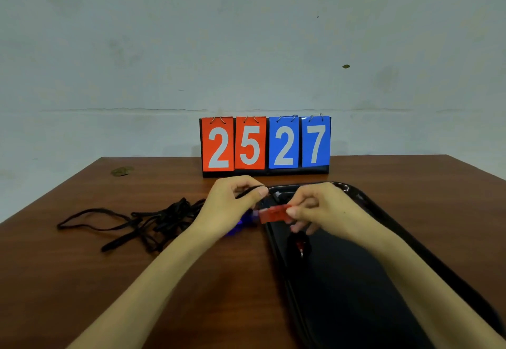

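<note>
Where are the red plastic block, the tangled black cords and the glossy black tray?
red plastic block [273, 213], head view, front face
tangled black cords [164, 220], head view, pile's middle
glossy black tray [358, 198], head view, far rim

Your left hand [232, 203] covers most of a blue translucent object [242, 224], so I can't identify it. The black cord [247, 192] you pinch disappears into that fist, end not visible. The red plastic piece [273, 213] is motion-blurred, and its right end is buried under the fingers of your right hand [320, 209]. The small dark item [299, 246] on the black tray [410, 241] is too blurred to name. The tray runs off the bottom and right edges. Both your forearms are cut off at the bottom edge.
</note>
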### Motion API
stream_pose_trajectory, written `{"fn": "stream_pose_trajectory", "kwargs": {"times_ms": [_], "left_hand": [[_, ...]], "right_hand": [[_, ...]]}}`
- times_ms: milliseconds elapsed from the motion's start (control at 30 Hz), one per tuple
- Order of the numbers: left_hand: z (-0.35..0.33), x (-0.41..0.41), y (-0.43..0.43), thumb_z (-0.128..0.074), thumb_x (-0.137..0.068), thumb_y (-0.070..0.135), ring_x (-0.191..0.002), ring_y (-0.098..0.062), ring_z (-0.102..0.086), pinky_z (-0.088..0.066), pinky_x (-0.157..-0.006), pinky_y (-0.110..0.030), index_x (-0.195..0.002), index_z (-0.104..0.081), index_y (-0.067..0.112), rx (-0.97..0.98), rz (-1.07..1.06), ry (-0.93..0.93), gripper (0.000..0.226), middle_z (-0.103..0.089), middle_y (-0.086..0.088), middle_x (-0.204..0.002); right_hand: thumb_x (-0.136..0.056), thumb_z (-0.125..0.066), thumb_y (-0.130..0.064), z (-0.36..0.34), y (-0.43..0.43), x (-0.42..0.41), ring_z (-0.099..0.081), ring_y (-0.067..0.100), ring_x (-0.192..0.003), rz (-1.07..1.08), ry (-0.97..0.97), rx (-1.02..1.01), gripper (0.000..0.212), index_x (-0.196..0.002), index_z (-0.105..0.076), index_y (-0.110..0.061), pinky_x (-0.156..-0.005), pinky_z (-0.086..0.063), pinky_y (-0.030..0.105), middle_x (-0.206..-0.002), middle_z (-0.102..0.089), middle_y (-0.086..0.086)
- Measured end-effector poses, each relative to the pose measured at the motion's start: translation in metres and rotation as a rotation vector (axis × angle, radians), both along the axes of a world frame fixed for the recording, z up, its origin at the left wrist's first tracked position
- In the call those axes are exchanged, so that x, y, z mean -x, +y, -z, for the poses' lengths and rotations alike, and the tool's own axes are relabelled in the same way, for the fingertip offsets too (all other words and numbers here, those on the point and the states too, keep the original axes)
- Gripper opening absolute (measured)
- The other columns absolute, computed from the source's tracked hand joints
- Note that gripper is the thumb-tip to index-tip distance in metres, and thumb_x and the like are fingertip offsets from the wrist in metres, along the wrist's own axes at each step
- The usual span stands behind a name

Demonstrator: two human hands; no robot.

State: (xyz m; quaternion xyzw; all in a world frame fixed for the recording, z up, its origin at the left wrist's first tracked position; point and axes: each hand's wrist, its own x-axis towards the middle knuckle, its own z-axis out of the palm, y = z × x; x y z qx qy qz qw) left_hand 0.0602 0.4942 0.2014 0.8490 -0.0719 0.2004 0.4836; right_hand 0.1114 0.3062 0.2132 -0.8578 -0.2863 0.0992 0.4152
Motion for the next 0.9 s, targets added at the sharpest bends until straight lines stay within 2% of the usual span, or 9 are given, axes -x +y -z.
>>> {"fn": "stream_pose_trajectory", "kwargs": {"times_ms": [67,133,267,400,533,633,700,800,900], "left_hand": [[0.003,-0.001,0.003,-0.063,-0.086,0.021,-0.076,0.007,-0.061,-0.045,-0.068,-0.006,-0.081,-0.067,0.031,0.035,-0.015,0.016,0.011,-0.068,0.016,-0.077],[0.004,0.000,0.003,-0.064,-0.085,0.022,-0.070,0.007,-0.061,-0.045,-0.062,-0.005,-0.082,-0.069,0.027,0.090,-0.005,0.031,0.007,-0.067,0.017,-0.071],[0.004,0.002,0.001,-0.064,-0.085,0.021,-0.045,0.000,-0.052,-0.038,-0.043,-0.011,-0.084,-0.068,0.012,0.245,0.013,0.078,0.010,-0.063,0.007,-0.061],[0.008,0.003,-0.006,-0.056,-0.092,0.021,-0.043,-0.008,-0.040,-0.029,-0.040,-0.017,-0.081,-0.067,0.017,0.296,0.100,0.104,0.016,-0.057,-0.001,-0.060],[0.011,0.003,-0.013,-0.050,-0.095,0.022,-0.038,-0.006,-0.034,-0.026,-0.037,-0.016,-0.088,-0.062,0.008,0.291,0.176,0.159,0.021,-0.053,-0.005,-0.061],[0.013,0.004,-0.019,-0.047,-0.097,0.021,-0.034,-0.003,-0.035,-0.029,-0.038,-0.013,-0.095,-0.063,0.007,0.190,0.200,0.144,0.021,-0.053,-0.002,-0.054],[0.014,0.006,-0.023,-0.048,-0.096,0.022,-0.037,0.000,-0.042,-0.032,-0.043,-0.007,-0.093,-0.066,0.012,0.079,0.187,0.106,0.021,-0.054,0.003,-0.051],[0.016,0.010,-0.025,-0.053,-0.093,0.028,-0.050,0.004,-0.052,-0.041,-0.059,-0.006,-0.087,-0.069,0.019,-0.045,0.191,0.074,0.020,-0.057,0.009,-0.053],[0.013,0.013,-0.024,-0.058,-0.089,0.030,-0.066,0.004,-0.058,-0.042,-0.070,-0.006,-0.082,-0.069,0.025,-0.079,0.162,0.018,0.013,-0.062,0.021,-0.064]], "right_hand": [[-0.088,-0.060,-0.014,0.000,0.004,0.004,-0.071,0.013,-0.077,-0.143,0.087,-0.049,0.005,-0.084,-0.062,-0.016,-0.064,-0.057,0.024,-0.083,-0.073,0.003],[-0.089,-0.058,-0.012,0.001,0.007,0.008,-0.070,0.014,-0.076,-0.204,0.142,-0.121,0.005,-0.085,-0.061,-0.013,-0.062,-0.056,0.023,-0.083,-0.072,0.004],[-0.090,-0.056,-0.010,0.002,0.011,0.015,-0.067,0.012,-0.072,-0.221,0.235,-0.302,0.005,-0.087,-0.060,-0.010,-0.061,-0.054,0.022,-0.079,-0.071,0.002],[-0.090,-0.055,-0.008,0.005,0.012,0.015,-0.066,0.010,-0.069,-0.138,0.265,-0.511,0.005,-0.087,-0.059,-0.008,-0.059,-0.055,0.022,-0.074,-0.069,0.000],[-0.091,-0.054,-0.008,0.009,0.014,0.010,-0.065,0.006,-0.067,0.030,0.140,-0.574,0.004,-0.092,-0.058,-0.007,-0.059,-0.055,0.021,-0.078,-0.067,0.002],[-0.090,-0.055,-0.009,0.014,0.015,0.008,-0.065,0.006,-0.068,0.130,0.032,-0.564,0.004,-0.091,-0.057,-0.012,-0.059,-0.055,0.019,-0.080,-0.067,0.004],[-0.090,-0.055,-0.012,0.017,0.016,0.008,-0.065,0.009,-0.069,0.200,-0.013,-0.544,0.005,-0.089,-0.056,-0.016,-0.060,-0.055,0.021,-0.081,-0.066,0.004],[-0.090,-0.057,-0.013,0.017,0.013,0.008,-0.062,0.006,-0.069,0.294,-0.151,-0.477,0.008,-0.088,-0.055,-0.020,-0.057,-0.050,0.014,-0.080,-0.063,-0.002],[-0.091,-0.057,-0.017,0.016,0.008,0.007,-0.057,0.000,-0.074,0.297,-0.363,-0.246,0.006,-0.091,-0.054,-0.021,-0.061,-0.043,0.011,-0.081,-0.058,-0.013]]}}
